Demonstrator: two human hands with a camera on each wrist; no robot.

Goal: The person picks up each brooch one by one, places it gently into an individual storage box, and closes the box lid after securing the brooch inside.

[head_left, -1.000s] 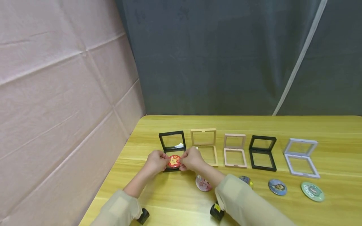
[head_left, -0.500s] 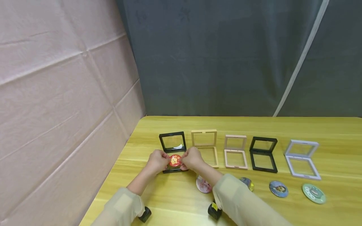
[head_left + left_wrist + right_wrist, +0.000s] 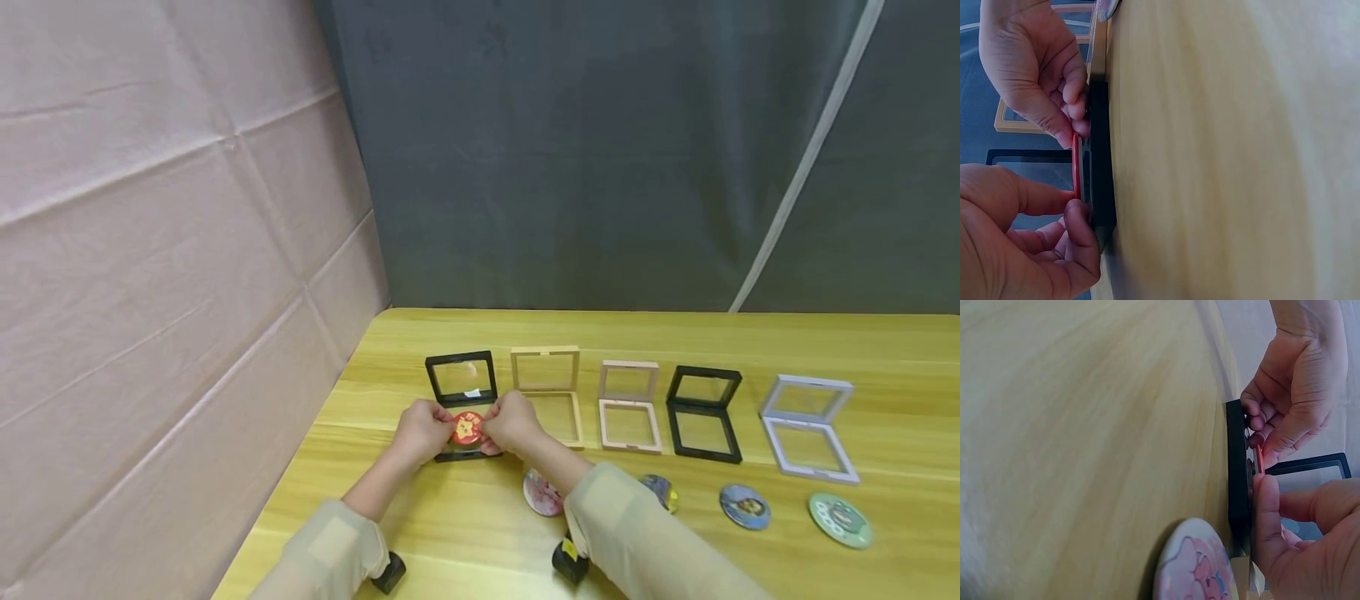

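Observation:
A round red badge (image 3: pixel 467 428) with a yellow star figure lies level, close over the lower half of an opened black display frame (image 3: pixel 459 456). My left hand (image 3: pixel 423 431) pinches its left edge between thumb and fingers. On the opposite edge my right hand (image 3: pixel 513 423) pinches it the same way. Seen edge-on in the left wrist view, the red badge (image 3: pixel 1076 165) sits just above the black frame's rim (image 3: pixel 1102 162). A small white paper piece (image 3: pixel 472 392) shows at the frame's raised half.
To the right stand more opened frames: gold (image 3: pixel 545 351), pink (image 3: pixel 630 404), black (image 3: pixel 705 408) and lavender (image 3: pixel 810 425). In front of them lie round badges: pink (image 3: pixel 543 493), blue-yellow (image 3: pixel 660 492), blue (image 3: pixel 745 507) and green (image 3: pixel 840 520). A fabric-covered wall (image 3: pixel 225 350) borders the left side.
The red badge has levelled slightly over the black frame, both hands still pinching it. The whole scene has shifted a little right and down in the head view.

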